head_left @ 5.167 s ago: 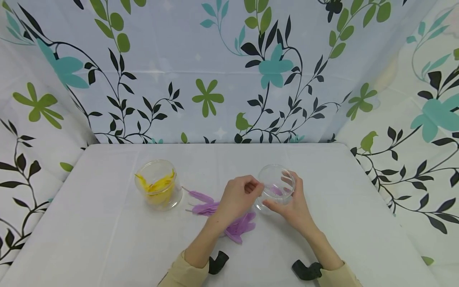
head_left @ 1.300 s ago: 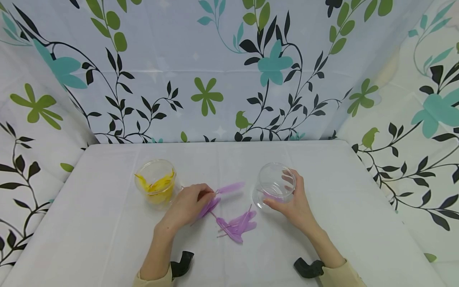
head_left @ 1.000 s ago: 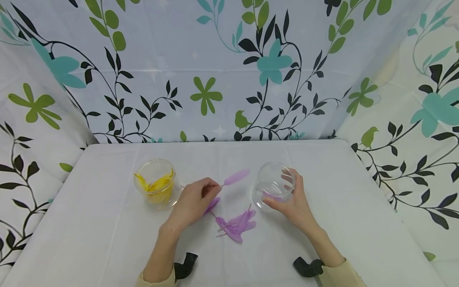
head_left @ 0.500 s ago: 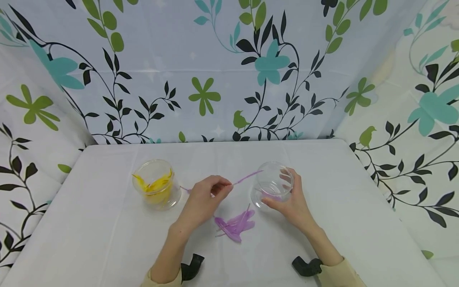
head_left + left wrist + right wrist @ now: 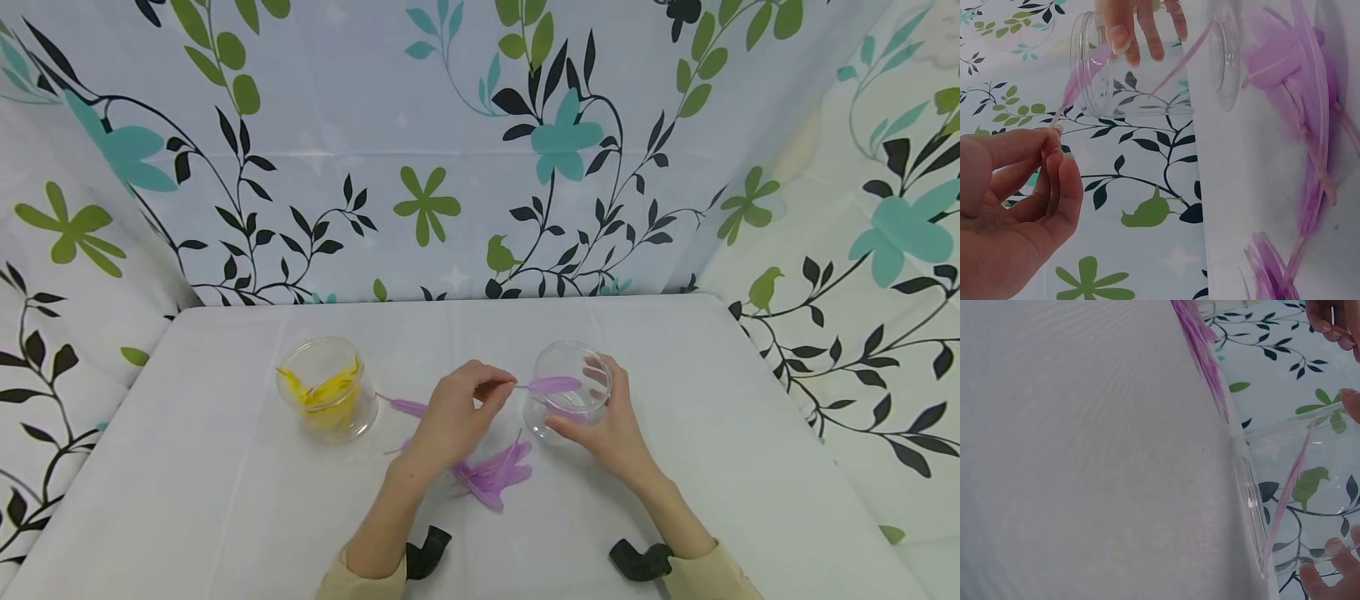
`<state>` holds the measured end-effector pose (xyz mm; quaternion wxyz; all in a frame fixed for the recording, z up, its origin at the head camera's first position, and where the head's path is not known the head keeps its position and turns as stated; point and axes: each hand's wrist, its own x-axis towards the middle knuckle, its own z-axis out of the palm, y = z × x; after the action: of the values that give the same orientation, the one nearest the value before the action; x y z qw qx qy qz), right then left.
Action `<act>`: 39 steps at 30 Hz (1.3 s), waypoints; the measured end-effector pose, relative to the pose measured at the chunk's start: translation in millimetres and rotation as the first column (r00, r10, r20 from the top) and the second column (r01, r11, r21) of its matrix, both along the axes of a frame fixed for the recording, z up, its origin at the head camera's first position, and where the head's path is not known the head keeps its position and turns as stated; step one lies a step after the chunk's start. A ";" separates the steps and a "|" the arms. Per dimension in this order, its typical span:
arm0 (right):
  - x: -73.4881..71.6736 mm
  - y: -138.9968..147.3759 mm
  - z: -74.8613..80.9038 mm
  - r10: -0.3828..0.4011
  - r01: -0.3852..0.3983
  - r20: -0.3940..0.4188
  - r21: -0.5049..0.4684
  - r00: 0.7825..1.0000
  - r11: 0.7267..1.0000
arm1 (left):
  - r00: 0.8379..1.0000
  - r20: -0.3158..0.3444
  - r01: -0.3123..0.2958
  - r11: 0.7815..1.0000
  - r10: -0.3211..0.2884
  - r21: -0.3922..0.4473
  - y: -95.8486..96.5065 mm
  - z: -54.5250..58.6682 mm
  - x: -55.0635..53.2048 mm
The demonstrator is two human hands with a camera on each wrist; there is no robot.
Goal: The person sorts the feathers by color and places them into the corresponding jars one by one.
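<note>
My left hand [image 5: 457, 412] pinches a purple feather [image 5: 553, 385] by its quill. In the left wrist view the feather's tip is at the mouth of a clear glass jar [image 5: 1147, 112]; how far in it reaches is hard to tell. Around the jar's far right side, my right hand [image 5: 618, 425] grips it, thumb in front and fingers behind. Another purple feather [image 5: 1288, 494] leans inside this jar. Loose purple feathers [image 5: 495, 473] lie on the table between the hands, partly hidden by the left forearm.
A second clear glass jar [image 5: 367, 412] stands at the left of the white table [image 5: 187, 467], with yellow feathers [image 5: 330, 396] in it. Black camera mounts [image 5: 429, 552] sit at the wrists. Patterned cloth [image 5: 337, 150] hangs behind and at both sides.
The left hand was at the right jar, went left to the loose feathers, picked one up and carried it right to that jar's mouth. The right hand kept its grip on the jar.
</note>
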<state>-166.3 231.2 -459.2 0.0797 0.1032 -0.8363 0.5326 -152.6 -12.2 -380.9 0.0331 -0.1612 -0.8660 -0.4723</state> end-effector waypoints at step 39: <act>-0.3 1.5 -3.9 0.010 -0.010 -0.008 0.013 1.000 1.000 | 1.000 0.025 0.009 0.991 -0.012 0.130 30.2 -17.4 -6.8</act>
<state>-166.6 232.6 -463.1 0.0797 0.1102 -0.8390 0.5269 -159.3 18.0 -398.3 0.0297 -0.1571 -0.8328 -0.5300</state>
